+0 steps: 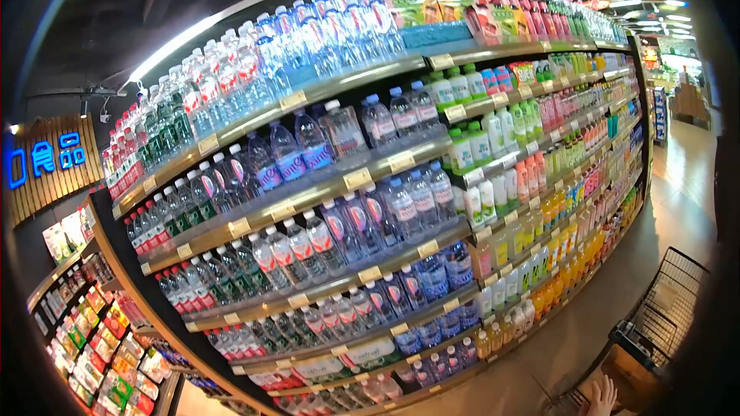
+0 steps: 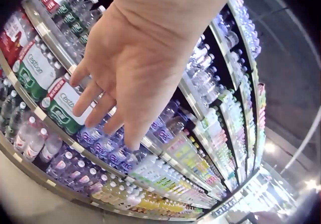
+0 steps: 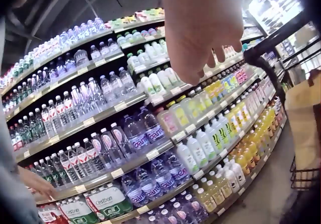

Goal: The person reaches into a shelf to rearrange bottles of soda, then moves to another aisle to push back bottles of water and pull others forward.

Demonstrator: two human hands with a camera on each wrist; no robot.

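Note:
In the left wrist view the left hand hangs with its palm showing and its fingers loosely extended, holding nothing, with shelves of bottled water behind it. The right wrist view shows that hand at the far left, beside the lower shelves. The right hand is at the top of the right wrist view, fingertips pointing down, nothing seen in it. A hand that looks like the right one appears at the bottom of the head view, fingers extended, near the shopping cart. Any contact with the cart cannot be told.
A long shelf unit of bottled water and colored drinks crosses the head view. Brown material lies at the cart's near part. Packaged goods fill another shelf at lower left. An aisle floor runs back at the right.

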